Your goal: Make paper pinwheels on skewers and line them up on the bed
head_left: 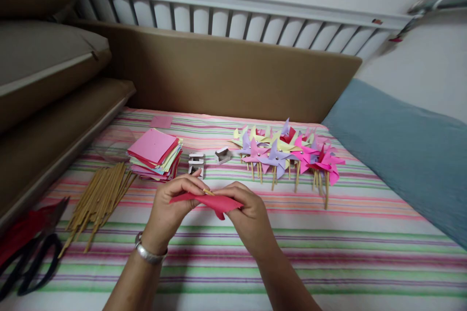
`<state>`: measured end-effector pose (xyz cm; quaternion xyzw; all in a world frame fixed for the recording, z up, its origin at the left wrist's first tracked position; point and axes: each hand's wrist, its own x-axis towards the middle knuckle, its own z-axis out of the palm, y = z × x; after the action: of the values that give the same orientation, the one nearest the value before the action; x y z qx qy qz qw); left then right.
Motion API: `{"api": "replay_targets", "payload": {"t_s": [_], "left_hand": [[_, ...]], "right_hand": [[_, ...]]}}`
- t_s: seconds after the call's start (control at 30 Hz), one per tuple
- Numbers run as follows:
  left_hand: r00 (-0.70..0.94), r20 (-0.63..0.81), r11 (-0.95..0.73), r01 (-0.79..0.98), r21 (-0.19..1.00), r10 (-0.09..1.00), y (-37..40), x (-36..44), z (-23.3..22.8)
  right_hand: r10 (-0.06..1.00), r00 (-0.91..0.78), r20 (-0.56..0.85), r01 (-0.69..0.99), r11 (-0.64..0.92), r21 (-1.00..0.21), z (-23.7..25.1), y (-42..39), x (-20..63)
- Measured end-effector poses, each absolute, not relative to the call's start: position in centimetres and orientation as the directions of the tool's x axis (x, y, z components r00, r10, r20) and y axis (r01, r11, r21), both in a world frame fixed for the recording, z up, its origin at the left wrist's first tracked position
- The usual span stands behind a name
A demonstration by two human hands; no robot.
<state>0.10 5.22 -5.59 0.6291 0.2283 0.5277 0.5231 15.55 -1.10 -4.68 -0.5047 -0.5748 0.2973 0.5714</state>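
Note:
Between my two hands is a red paper pinwheel, held level above the striped cloth. My left hand pinches its left side, thumb below and fingers above. On the other side, my right hand grips the right edge of the paper. The tip of a thin wooden stick shows at the paper's upper edge near my left fingertips; the rest of it is hidden. Just beyond my left hand stand a small white open box and a second small box.
A stack of coloured paper squares lies left of the boxes. Nearer are loose wooden sticks and black-handled scissors. Several finished pinwheels lie at the right. A brown board and stacked cushions border the striped cloth.

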Motion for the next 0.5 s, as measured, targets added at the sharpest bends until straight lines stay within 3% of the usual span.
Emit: {"api": "replay_targets", "payload": {"t_s": [0.5], "left_hand": [[0.342,0.381,-0.300,-0.267,0.916,0.859,5.59,-0.29,-6.31]], "right_hand": [[0.941,0.197,0.274,0.196,0.236,-0.952,-4.04,-1.24,15.06]]}}
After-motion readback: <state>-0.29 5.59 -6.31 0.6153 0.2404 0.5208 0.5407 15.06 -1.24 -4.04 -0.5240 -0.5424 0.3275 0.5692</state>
